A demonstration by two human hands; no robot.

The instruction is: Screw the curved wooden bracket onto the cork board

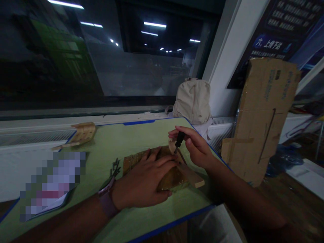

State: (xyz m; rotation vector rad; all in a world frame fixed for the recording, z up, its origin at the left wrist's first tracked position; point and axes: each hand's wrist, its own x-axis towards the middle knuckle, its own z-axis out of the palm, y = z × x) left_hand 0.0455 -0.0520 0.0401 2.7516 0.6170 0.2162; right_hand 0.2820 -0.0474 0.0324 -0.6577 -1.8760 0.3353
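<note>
Two hands | left [144, 180] on wood [169, 180] | right [196, 148] gripping screwdriver [179, 139] | cardboard box [263, 118]

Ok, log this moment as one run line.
left hand: pressing wooden board | right hand: holding black-handled screwdriver, tip at wood | surface: green work mat

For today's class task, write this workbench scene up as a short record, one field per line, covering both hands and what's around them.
left hand: left hand spread flat on a rough brown sheet
right hand: right hand gripping a black-handled screwdriver
wood under work: light wooden strip sticking out from under the sheet
left wrist: wristband
surface: green mat with blue edging
also on mat: perforated wooden part
beyond mat: beige backpack, cardboard box
</note>
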